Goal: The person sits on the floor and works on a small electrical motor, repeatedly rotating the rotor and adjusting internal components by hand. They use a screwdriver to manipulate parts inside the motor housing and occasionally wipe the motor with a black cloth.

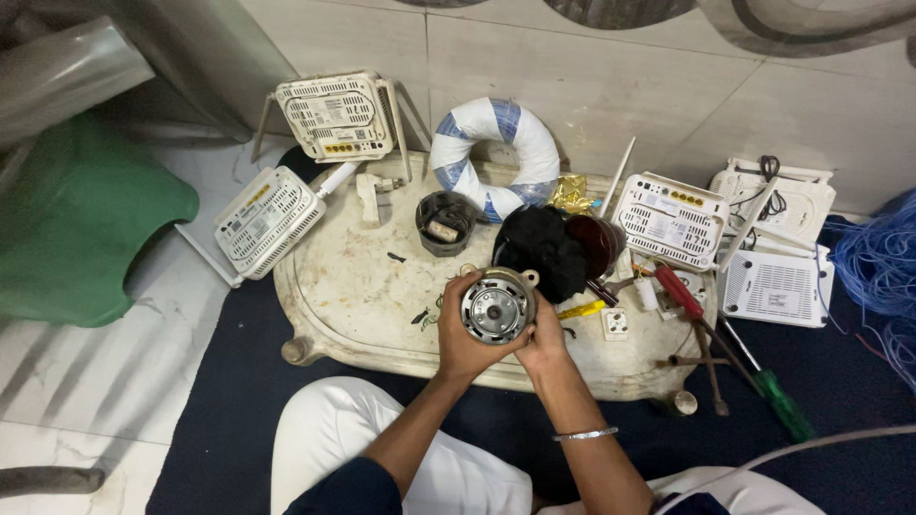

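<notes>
I am holding a round metal motor (495, 307) in both hands over the near edge of the bench (353, 286), its open face turned up toward me. My left hand (464, 334) is cupping the motor from the left, with the fingers (452, 286) curling up around its rim. My right hand (544, 336) is gripping it from the right and below, thumb lying along the side; a thin bangle (585, 435) is sitting on that wrist. All the fingers are pressing against the housing, none of them spreading free.

Everything else I am placing from the motor. Just behind it and to the right, a black cloth (539, 250) is lying bunched, touching a dark red cap (593, 243). Behind and slightly left, a small dark cup (445, 222) is standing on the bench, and farther back a ring wrapped in white and blue tape (493, 153) is leaning at the wall. Right of the motor, near it, a white socket (614, 324) is lying flat, and beyond it a red-handled tool (679, 291) and a green-handled screwdriver (780, 404) are resting, the screwdriver well off the bench on the dark mat (219, 410). Far left of the motor, two white routers (270, 219) are sitting, one at the bench edge and one propped behind it; more routers are lying far right, beside a bundle of blue cable (883, 262). A green stool (81, 219) is standing well to the left on the floor.
</notes>
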